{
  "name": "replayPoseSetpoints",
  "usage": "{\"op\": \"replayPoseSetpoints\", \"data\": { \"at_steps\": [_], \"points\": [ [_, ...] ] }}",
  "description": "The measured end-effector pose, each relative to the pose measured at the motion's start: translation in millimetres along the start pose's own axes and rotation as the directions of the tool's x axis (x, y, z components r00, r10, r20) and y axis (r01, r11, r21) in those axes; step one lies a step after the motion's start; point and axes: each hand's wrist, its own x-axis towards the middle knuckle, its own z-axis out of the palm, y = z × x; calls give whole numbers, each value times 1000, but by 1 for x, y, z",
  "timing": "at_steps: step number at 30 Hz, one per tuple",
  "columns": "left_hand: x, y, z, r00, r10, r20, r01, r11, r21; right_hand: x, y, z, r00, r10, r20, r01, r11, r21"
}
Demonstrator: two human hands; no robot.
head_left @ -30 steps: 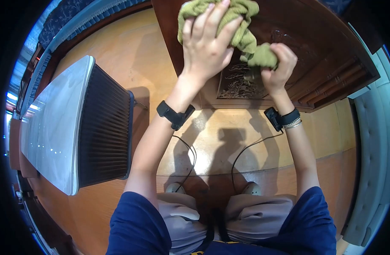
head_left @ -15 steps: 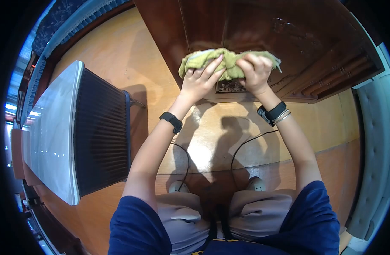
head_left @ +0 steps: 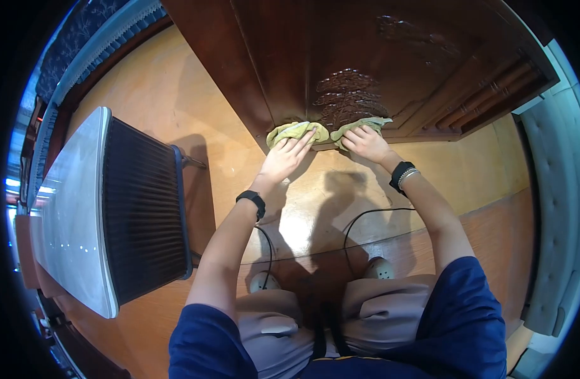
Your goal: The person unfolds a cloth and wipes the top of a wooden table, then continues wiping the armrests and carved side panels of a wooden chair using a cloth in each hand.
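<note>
A yellow-green cloth (head_left: 291,131) lies bunched against the bottom edge of a dark brown wooden cabinet panel (head_left: 277,63). My left hand (head_left: 288,155) holds its left part, with the fingers stretched over the fabric and pressed on it. On the other side, my right hand (head_left: 365,143) grips the right part of the cloth with bent fingers. The two bunches meet between my hands. Just above them, a carved relief (head_left: 350,95) shines on the panel. Both wrists carry black bands, and the right one also has a beaded bracelet.
To the left stands a low table (head_left: 75,215) with a pale glossy top and dark ribbed side. A black cable (head_left: 365,213) loops over the wooden floor (head_left: 239,164) near my shoes. A grey tufted seat (head_left: 549,221) lines the right edge.
Both hands have moved down the panel toward its bottom edge, taking the cloth with them. The carved relief has come into view above. My view has shifted slightly.
</note>
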Motion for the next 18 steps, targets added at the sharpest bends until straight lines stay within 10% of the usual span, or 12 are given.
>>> {"op": "replayPoseSetpoints", "data": {
  "at_steps": [3, 5, 8, 14, 18],
  "points": [
    [11, 2, -13, 996, -24, -88, 18, 997, -70, 3, 9, -19, 999, -16, 43, 14, 998, 53],
    [25, -1, -28, 976, -63, -207, 29, 987, -160, 15, 18, -40, 955, 193, -223, -162, 975, 151],
    [60, -17, -68, 896, -134, -424, 26, 968, -251, 53, 56, -94, 733, 421, -534, -366, 906, 213],
    [139, -39, -154, 571, -287, -769, 141, 957, -252, 89, 117, -163, 337, 388, -858, -572, 808, 141],
    [157, -16, -137, 593, -313, -742, 204, 950, -238, 78, 100, -132, 432, 480, -764, -592, 789, 161]
  ]
}}
